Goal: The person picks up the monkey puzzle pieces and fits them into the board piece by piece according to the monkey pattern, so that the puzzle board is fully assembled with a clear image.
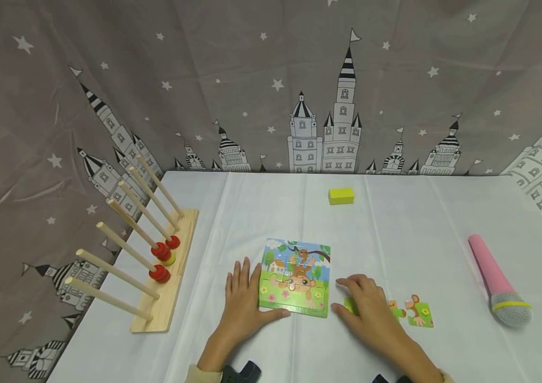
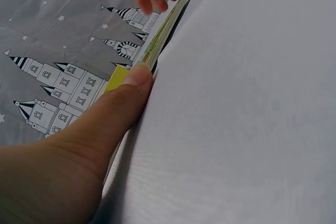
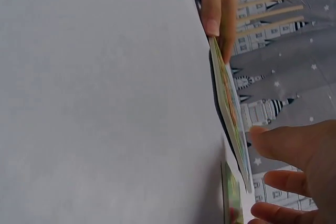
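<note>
A square jigsaw puzzle [image 1: 295,291] with an upside-down monkey picture lies flat on the white table. My left hand [image 1: 241,307] rests along its left side with fingers straight, the thumb at the near edge; in the left wrist view that thumb [image 2: 137,77] touches the puzzle's rim. Just off the right side is my right hand [image 1: 371,314], thumb and forefinger spread apart with nothing between them. Partly under this hand lies a green loose piece [image 1: 350,305]. Two more loose pieces show beyond it, one partly covered [image 1: 397,311] and a monkey-patterned piece [image 1: 421,313].
On the left stands a wooden peg rack [image 1: 182,250] with tall pegs and several red and yellow rings. A yellow block [image 1: 341,196] sits toward the back. A pink toy microphone [image 1: 493,274] lies at the right. Grey castle-print cloth [image 1: 232,64] hangs behind the table.
</note>
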A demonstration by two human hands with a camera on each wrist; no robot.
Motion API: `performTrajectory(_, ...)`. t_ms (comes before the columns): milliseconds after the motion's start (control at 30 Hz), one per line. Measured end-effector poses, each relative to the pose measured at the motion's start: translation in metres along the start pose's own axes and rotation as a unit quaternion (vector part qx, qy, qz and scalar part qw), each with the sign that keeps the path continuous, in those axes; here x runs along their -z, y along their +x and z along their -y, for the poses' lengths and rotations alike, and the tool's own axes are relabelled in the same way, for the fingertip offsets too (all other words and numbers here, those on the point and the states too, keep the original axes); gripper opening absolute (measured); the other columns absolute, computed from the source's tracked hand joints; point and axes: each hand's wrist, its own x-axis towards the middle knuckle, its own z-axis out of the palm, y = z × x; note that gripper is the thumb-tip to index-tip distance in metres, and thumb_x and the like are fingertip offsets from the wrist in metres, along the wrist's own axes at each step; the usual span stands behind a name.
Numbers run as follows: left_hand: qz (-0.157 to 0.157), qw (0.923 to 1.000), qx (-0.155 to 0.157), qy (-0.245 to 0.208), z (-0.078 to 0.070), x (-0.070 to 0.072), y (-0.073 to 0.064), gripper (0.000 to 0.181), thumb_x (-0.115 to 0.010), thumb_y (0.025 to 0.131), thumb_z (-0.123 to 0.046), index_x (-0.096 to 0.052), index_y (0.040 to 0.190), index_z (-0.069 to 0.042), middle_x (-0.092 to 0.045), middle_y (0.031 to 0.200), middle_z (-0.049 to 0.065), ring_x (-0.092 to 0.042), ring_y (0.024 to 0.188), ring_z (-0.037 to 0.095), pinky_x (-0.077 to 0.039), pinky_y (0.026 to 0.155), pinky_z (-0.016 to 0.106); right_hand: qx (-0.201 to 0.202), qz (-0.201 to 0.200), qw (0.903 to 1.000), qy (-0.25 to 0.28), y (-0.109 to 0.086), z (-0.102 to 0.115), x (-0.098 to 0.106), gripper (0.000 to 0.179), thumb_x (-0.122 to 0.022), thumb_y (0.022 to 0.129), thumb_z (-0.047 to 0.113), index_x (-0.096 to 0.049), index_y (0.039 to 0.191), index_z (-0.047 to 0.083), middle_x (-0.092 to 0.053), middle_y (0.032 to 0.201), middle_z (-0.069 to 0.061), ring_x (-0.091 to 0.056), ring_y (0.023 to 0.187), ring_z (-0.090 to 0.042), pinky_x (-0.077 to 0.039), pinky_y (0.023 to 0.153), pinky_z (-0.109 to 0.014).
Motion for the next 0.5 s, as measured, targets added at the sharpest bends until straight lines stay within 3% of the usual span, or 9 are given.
performTrajectory(167,-0.001,1.0,0.0,-0.002,-0.001,0.001,-0.001,0.114,-0.071,0.058,-0.065,-0.027,0.14,0.001,-0.011,0.149,0.026,-0.002,0.139,0.042,-0.004,0.109,0.057,-0.023,-0.006,0.9997,-0.002,-0.007,-0.009,0.007,0.043,-0.075,0.072,0.031,-0.061,0.107,0.012,-0.056,0.101,0.001,-0.046,0.088,-0.012,-0.036,0.076,-0.033)
performTrajectory(500,-0.003,1.0,-0.001,-0.003,-0.001,0.001,0.0,0.114,-0.071,0.058,-0.065,-0.028,0.14,0.001,-0.012,0.149,0.026,-0.003,0.139,0.043,-0.004,0.109,0.057,-0.025,-0.01,0.9996,-0.001,-0.013,-0.022,0.012,0.046,-0.077,0.068,0.031,-0.064,0.105,0.007,-0.057,0.098,0.001,-0.047,0.088,-0.013,-0.033,0.073,-0.031)
